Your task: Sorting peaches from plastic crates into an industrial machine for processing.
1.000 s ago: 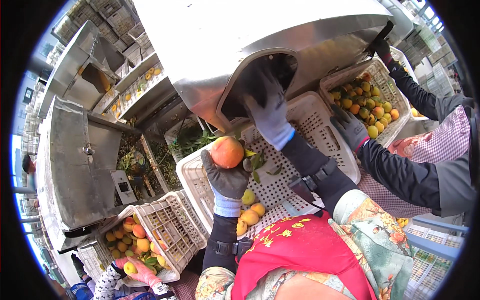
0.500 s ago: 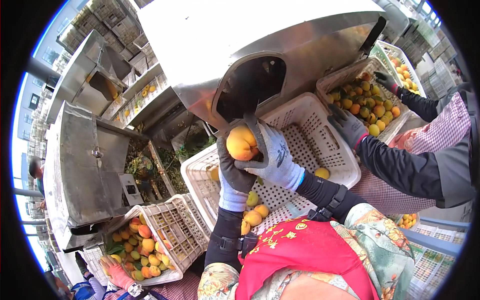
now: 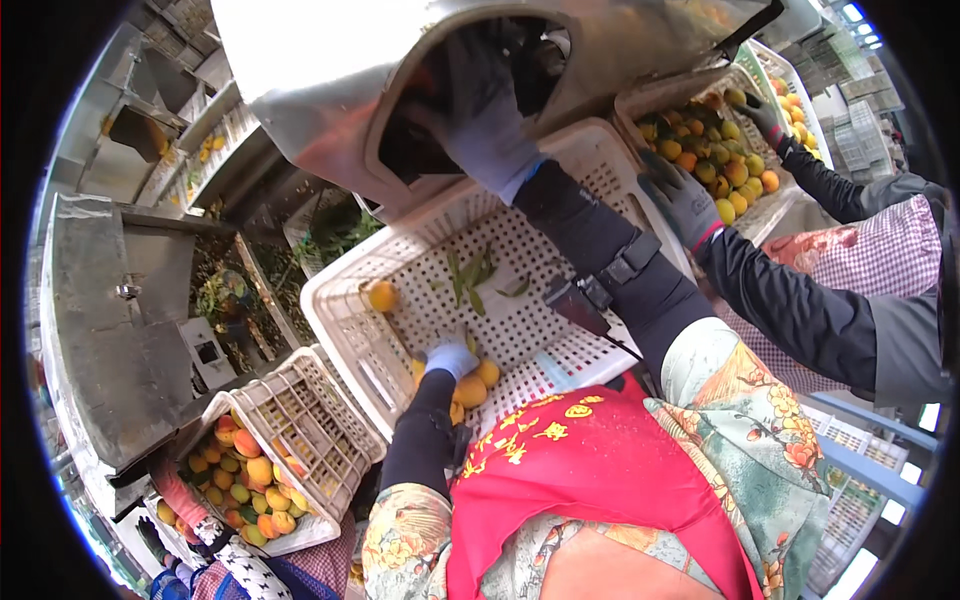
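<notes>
My right hand [image 3: 487, 125], in a blue-grey glove, reaches into the dark opening [image 3: 400, 150] of a metal machine; its fingers are blurred and lost in shadow. Down in a white perforated crate [image 3: 345, 285], my gloved left hand [image 3: 452, 358] rests at a small group of orange-yellow peaches [image 3: 470, 390]. The fingers of this hand are hidden, so its grip does not show. A single peach [image 3: 382, 296] lies by the crate's left wall, and green leaves [image 3: 472, 275] are scattered on its floor.
At the right, a co-worker's gloved hands [image 3: 685, 200] are at a crate of peaches [image 3: 735, 165]. Another full crate [image 3: 250, 480] stands tilted at the lower left, near a person's pink-gloved hand [image 3: 178, 492]. Metal machinery [image 3: 120, 330] fills the left side.
My hands have parted: the right went up into the machine opening, the left down into the crate. The peach held between them is no longer seen there. The view has shifted.
</notes>
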The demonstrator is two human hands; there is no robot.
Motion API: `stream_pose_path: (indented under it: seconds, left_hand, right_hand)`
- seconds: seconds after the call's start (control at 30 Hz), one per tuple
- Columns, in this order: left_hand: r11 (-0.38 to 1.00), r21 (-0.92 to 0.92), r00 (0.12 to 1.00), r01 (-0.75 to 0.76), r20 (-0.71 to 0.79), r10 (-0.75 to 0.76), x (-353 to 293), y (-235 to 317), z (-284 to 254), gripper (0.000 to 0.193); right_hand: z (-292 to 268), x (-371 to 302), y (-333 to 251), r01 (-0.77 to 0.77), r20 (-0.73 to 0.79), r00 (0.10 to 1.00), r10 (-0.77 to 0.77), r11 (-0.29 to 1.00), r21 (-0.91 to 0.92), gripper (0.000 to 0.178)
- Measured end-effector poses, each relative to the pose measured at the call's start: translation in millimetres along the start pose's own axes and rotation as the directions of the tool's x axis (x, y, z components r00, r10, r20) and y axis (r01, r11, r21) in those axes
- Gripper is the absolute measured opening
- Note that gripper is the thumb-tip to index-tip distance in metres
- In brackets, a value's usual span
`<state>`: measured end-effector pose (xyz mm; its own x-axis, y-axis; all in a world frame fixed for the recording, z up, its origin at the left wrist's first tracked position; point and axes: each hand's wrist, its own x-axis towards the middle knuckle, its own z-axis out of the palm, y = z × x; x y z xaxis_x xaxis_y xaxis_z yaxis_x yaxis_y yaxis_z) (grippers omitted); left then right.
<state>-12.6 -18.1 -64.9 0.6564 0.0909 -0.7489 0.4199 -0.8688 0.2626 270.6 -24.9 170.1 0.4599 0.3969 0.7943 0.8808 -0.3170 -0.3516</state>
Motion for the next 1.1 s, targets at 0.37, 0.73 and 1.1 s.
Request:
stream_pose_path:
  seconds: [0.37, 0.73, 1.1]
  left_hand:
    - [0.853, -0.495, 0.985, 0.167, 0.125, -0.120, 35, -10, -12, 0.054]
    - [-0.788, -0.603, 0.845, 0.128, -0.350, 0.405, -34, 55, -81, 0.074]
    - [-0.893, -0.437, 0.844, -0.105, -0.514, 0.153, -105, 49, -176, 0.063]
  right_hand:
    - [-86, -295, 74, 0.144, 0.834, -0.453, 0.315, 0.949, -0.280, 0.057]
    - [-87, -206, 56, -0.917, 0.975, -0.126, 0.181, 0.353, -0.184, 0.069]
    - [-104, -114, -62, -0.325, 0.559, 0.816, 0.146, 0.916, 0.235, 0.089]
